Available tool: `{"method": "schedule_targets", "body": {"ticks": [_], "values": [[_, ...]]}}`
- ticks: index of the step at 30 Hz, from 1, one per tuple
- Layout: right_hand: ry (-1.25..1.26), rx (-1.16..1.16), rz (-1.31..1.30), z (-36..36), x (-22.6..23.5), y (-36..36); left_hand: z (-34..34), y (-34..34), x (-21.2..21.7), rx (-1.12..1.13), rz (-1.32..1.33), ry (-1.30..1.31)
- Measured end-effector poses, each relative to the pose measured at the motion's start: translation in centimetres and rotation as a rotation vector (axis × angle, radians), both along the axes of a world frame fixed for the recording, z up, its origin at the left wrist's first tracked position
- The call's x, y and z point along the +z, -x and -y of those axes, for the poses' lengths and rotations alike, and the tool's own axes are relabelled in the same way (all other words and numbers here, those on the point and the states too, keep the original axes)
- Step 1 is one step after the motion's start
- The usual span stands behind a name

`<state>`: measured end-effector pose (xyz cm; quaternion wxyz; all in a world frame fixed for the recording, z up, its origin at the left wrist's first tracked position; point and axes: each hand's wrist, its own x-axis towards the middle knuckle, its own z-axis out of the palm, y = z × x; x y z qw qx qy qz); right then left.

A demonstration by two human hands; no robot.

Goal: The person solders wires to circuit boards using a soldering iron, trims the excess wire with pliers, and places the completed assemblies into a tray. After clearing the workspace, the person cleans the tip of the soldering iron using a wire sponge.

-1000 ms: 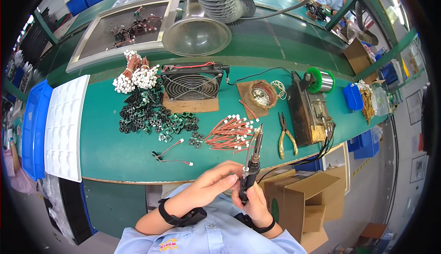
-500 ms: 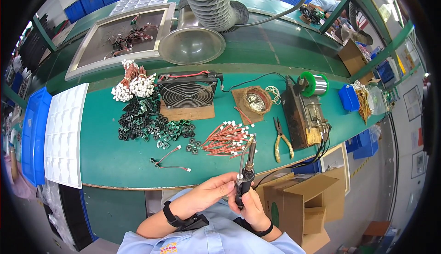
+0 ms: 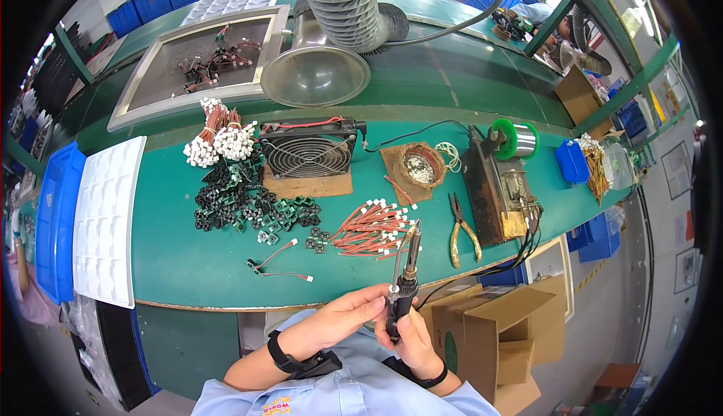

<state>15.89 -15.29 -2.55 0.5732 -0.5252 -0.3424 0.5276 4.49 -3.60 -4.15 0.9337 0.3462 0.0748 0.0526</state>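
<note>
Close to the person's chest, the right hand [image 3: 413, 335] is wrapped around the black handle of a soldering iron [image 3: 407, 280], tip pointing up and away over the bench edge. The left hand [image 3: 354, 316] pinches something small against the handle's collar; what it is I can't tell. Best to keep fingers clear of the metal barrel and hold the iron steady. Beyond lies a bundle of red wires [image 3: 373, 228], yellow-handled pliers [image 3: 461, 231], green circuit pieces [image 3: 241, 201], then a small fan [image 3: 309, 152].
</note>
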Motion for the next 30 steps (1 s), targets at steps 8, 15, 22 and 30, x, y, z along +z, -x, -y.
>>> {"method": "schedule_targets", "body": {"ticks": [8,15,22,30], "values": [[-0.011,0.015,-0.030,-0.1,-0.3,-0.1,-0.5,0.3,2.4,0.372,-0.137,-0.367],[-0.004,0.034,0.001,-0.2,-0.2,0.2,-2.7,-0.1,8.6,0.961,-0.182,-1.158],[0.002,0.051,0.018,-0.3,-0.3,0.4,-3.0,-1.3,9.3,1.014,-0.220,-1.220],[0.011,0.048,0.042,-0.5,-0.5,0.3,-3.3,-1.5,8.3,1.000,-0.215,-1.303]]}}
